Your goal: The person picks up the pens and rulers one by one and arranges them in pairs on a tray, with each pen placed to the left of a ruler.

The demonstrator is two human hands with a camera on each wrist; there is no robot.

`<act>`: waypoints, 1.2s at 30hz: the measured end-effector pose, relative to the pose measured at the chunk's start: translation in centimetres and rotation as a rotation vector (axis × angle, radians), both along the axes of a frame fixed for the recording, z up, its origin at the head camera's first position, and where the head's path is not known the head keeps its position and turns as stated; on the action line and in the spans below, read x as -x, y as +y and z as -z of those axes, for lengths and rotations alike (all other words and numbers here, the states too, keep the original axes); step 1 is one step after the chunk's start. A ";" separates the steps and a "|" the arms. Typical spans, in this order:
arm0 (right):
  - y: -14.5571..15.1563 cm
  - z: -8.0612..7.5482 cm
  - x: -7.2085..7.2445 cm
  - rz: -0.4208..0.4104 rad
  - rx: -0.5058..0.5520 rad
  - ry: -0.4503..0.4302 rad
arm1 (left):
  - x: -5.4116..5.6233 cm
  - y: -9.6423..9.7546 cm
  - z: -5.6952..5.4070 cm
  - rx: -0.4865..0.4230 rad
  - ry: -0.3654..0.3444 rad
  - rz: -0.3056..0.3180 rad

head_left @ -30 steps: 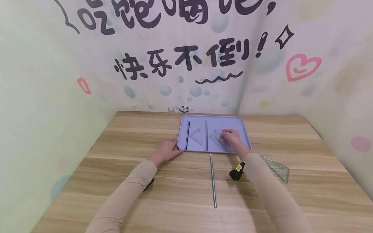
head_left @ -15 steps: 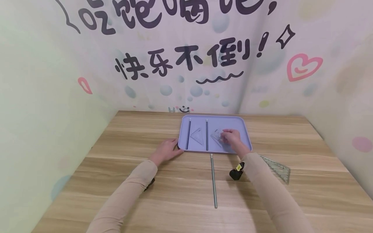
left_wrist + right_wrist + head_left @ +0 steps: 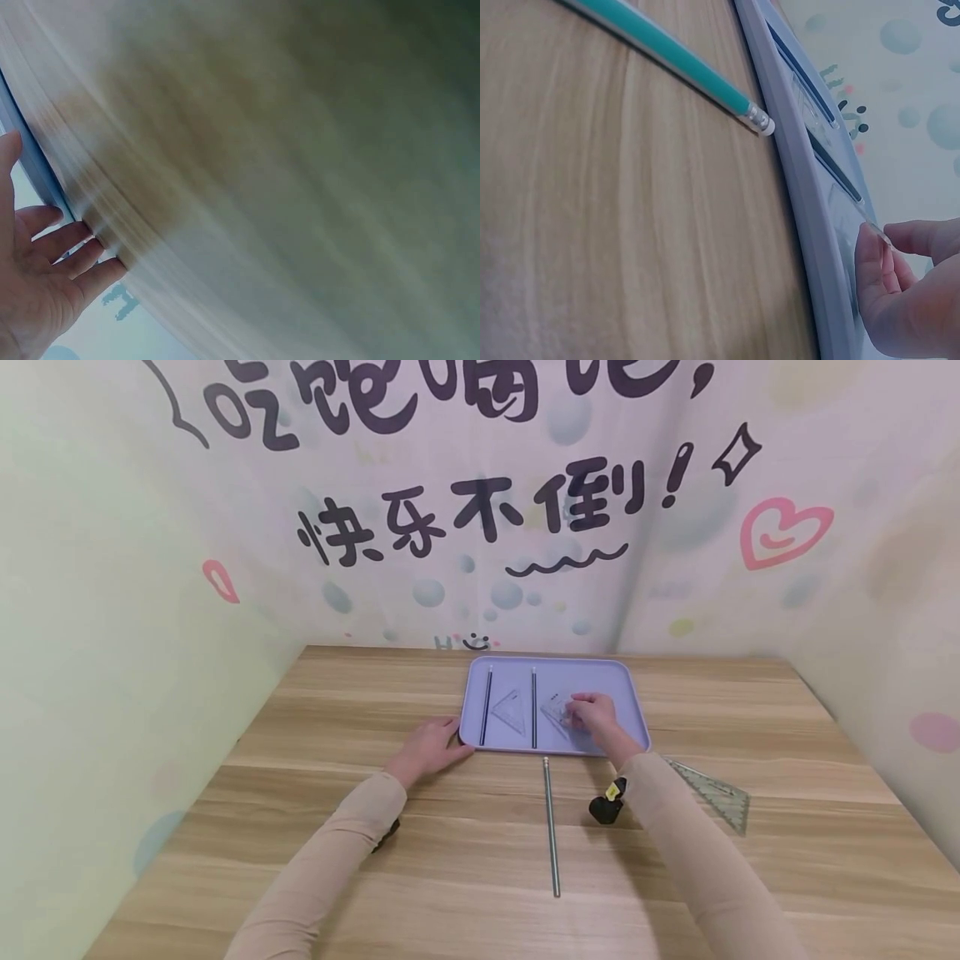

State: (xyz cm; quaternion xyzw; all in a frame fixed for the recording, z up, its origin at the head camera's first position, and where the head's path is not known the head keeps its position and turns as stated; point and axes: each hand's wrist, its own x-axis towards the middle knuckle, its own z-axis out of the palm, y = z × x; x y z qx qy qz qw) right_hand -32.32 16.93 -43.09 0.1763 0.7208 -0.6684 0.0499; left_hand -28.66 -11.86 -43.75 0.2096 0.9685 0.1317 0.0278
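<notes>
My right hand [image 3: 597,717] pinches a clear set square [image 3: 553,707] between thumb and fingers, over the right part of the lilac tray [image 3: 588,672]. In the right wrist view that hand [image 3: 915,285] shows the clear piece's edge at its fingertips. My left hand [image 3: 427,748] rests with relaxed fingers against the tray's front left corner. Inside the tray, another clear set square [image 3: 511,712] lies between two dark pencils [image 3: 486,708], both pointing away from me.
A teal pencil [image 3: 551,831] lies on the wooden table [image 3: 450,877] in front of the tray, its eraser end close to the rim. Partly behind the right forearm is a greenish set square [image 3: 726,799]. A printed wall [image 3: 420,610] stands behind the table.
The set square in my right hand has shifted slightly left over the tray. My left hand stays at the corner, and the tray and pencils keep their places.
</notes>
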 end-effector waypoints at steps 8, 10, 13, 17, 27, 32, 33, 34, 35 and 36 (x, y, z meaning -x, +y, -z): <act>-0.2 -0.3 -0.2 -0.010 -0.022 0.011 | 0.0 0.0 0.1 -0.001 -0.002 -0.004; -0.2 -0.3 -0.2 -0.016 -0.037 0.005 | -0.1 0.0 0.1 0.001 -0.006 -0.006; -0.1 -0.3 -0.3 -0.017 -0.062 0.003 | -0.1 0.0 0.1 -0.004 -0.012 -0.009; 0.0 -0.3 -0.2 -0.018 -0.096 0.006 | -0.2 0.0 0.0 -0.009 -0.012 -0.009; 0.0 -0.7 -0.3 -0.041 -0.166 -0.019 | -0.2 0.0 0.0 -0.013 -0.016 -0.010; 0.1 -0.7 -0.3 -0.055 -0.192 -0.018 | -0.2 0.0 0.0 -0.018 -0.008 -0.007; 0.2 -0.7 -0.3 -0.060 -0.203 -0.014 | -0.2 0.0 0.0 -0.018 -0.009 -0.008; 0.2 -0.7 -0.3 -0.065 -0.215 -0.012 | -0.2 0.1 0.0 -0.018 -0.010 -0.009; 0.2 -0.7 -0.3 -0.069 -0.225 -0.011 | -0.2 0.1 0.0 -0.018 -0.011 -0.011; 0.3 -0.7 -0.3 -0.075 -0.238 -0.005 | -0.3 0.1 0.0 -0.016 -0.013 -0.013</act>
